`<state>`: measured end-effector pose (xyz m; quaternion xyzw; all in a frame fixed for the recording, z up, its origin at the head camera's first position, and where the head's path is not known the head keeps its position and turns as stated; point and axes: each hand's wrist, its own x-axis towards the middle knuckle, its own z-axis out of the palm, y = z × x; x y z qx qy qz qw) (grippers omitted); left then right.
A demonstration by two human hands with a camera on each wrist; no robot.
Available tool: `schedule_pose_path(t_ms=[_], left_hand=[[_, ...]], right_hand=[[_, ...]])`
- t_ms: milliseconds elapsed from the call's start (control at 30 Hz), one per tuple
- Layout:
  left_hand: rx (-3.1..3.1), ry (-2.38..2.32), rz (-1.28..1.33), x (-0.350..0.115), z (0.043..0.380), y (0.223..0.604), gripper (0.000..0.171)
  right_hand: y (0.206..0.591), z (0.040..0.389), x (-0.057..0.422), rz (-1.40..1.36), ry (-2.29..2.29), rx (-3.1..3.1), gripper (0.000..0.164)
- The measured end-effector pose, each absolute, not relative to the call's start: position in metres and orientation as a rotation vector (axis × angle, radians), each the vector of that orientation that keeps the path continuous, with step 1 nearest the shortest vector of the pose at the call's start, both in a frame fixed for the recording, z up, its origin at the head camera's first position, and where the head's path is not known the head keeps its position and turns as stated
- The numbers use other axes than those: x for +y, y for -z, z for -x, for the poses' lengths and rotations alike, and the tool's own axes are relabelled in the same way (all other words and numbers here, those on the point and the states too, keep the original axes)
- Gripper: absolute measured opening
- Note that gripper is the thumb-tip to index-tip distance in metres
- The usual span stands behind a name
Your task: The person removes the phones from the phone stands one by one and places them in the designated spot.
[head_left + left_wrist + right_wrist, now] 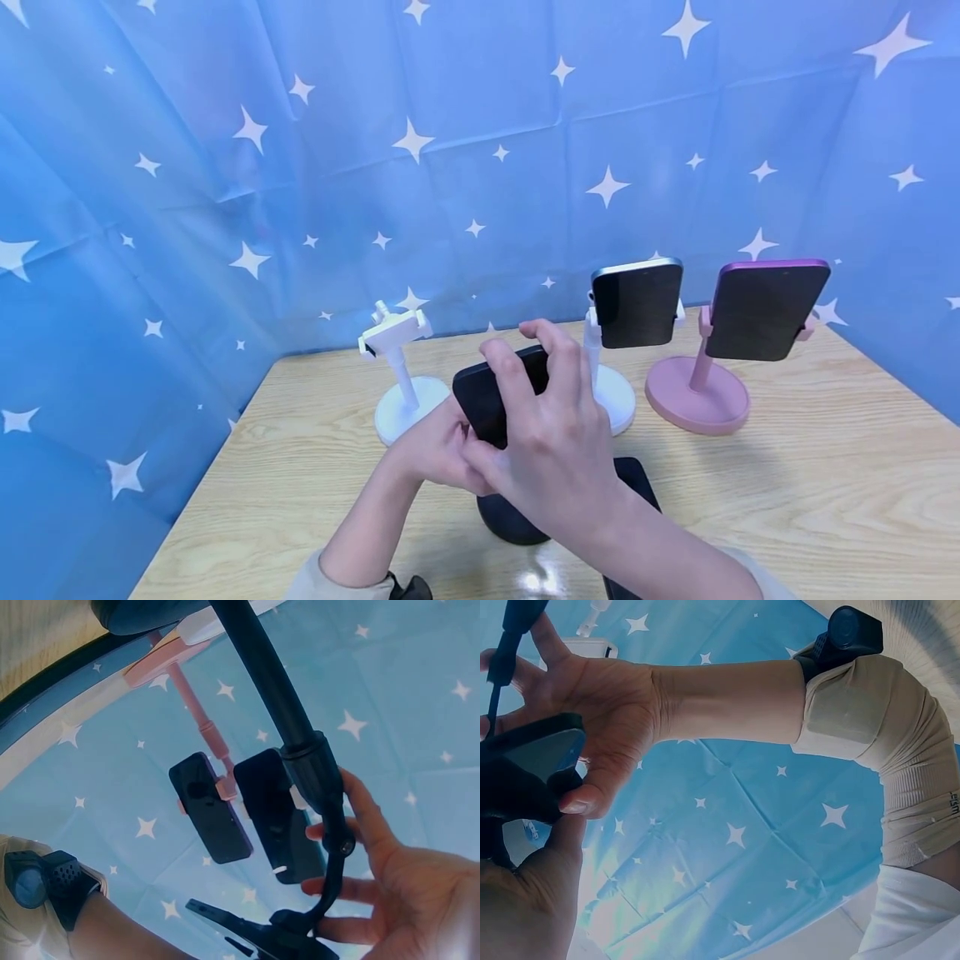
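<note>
A black phone stand (510, 525) stands on the wooden table in front of me, its round base partly hidden by my right hand. My left hand (442, 454) reaches round its neck, and the left wrist view shows the fingers against the jointed part below the pole (274, 682). Over the black holder head (480, 404) my right hand (558, 425) spreads, fingers bent across the top and thumb low on the near side. Both thumbs meet close by the holder (525, 772) in the right wrist view.
At the back left is an unoccupied white phone stand (405, 400). A second white stand (615, 396) carries a phone (641, 304), and a pink stand (697, 396) another phone (768, 308). Beneath my right forearm lies a flat black object (637, 479). A starry blue curtain (480, 183) hangs behind.
</note>
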<state>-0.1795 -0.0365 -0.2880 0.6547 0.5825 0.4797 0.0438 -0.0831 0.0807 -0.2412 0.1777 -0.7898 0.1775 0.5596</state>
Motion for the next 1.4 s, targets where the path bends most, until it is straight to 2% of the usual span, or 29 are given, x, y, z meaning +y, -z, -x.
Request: schedule_pose_path(t_ms=[433, 700, 933, 1400], left_hand=[[1.718, -1.515, -1.963, -0.0356, 0.1814, 0.2879, 0.05], [1.739, -1.521, -1.97, -0.0376, 0.1801, 0.2889, 0.059], [1.699, -1.527, -1.934, -0.0393, 0.1798, 0.289, 0.05], [1.764, -1.476, -1.916, -0.0411, 0.1829, 0.2902, 0.055]], right_hand=[[0.2394, 0.0845, 0.0818, -0.424, -0.434, -1.876, 0.059], [0.2389, 0.083, 0.0812, -0.443, -0.468, -1.929, 0.06], [0.2393, 0.0815, 0.083, -0.43, -0.513, -1.966, 0.06], [0.2422, 0.0816, 0.0877, -0.461, -0.492, -1.965, 0.059]])
